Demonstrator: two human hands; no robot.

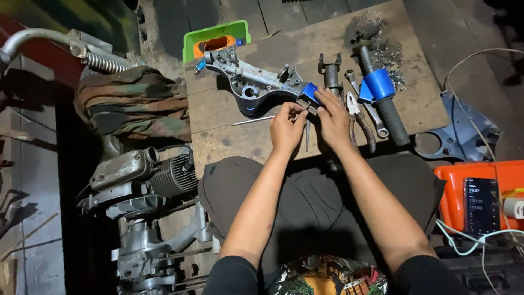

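1. The person's left hand (287, 127) and right hand (332, 117) are meeting at the near end of a grey metal handlebar housing (252, 83) with a blue end cap, both pinching a small part there; what the part is cannot be told.
2. The housing is lying lengthwise from far left to near right, straight ahead of both grips.
3. A thin metal rod (252, 120) is lying just left of the left hand.
4. Pliers (361, 120) and a blue-collared handlebar grip (382, 101) are resting to the right on the wooden bench (218, 109).
5. An engine (142, 180) is sitting on the floor, left.
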